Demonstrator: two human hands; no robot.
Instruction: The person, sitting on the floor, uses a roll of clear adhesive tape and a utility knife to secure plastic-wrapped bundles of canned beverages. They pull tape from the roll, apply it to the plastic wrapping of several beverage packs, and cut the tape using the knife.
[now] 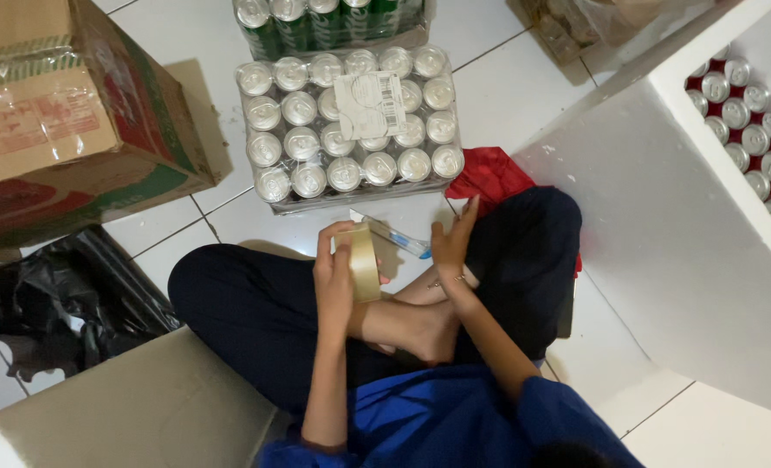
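Note:
I sit cross-legged on a white tiled floor (507, 95). My left hand (333, 277) grips a roll of clear packing tape (364, 260), held upright above my bare foot. My right hand (452, 244) hovers just to the right of the roll, fingers spread, holding nothing. A small cutter with a blue tip (394, 236) lies on the tile between my hands and a shrink-wrapped tray of silver cans (346, 126), which carries a white label on top.
A large cardboard box (65, 130) stands at the left, with a black plastic bag (65, 303) below it. A red cloth (489, 178) lies by my right knee. More cans (754, 130) fill a white shelf on the right. Green cans (325, 22) sit behind the tray.

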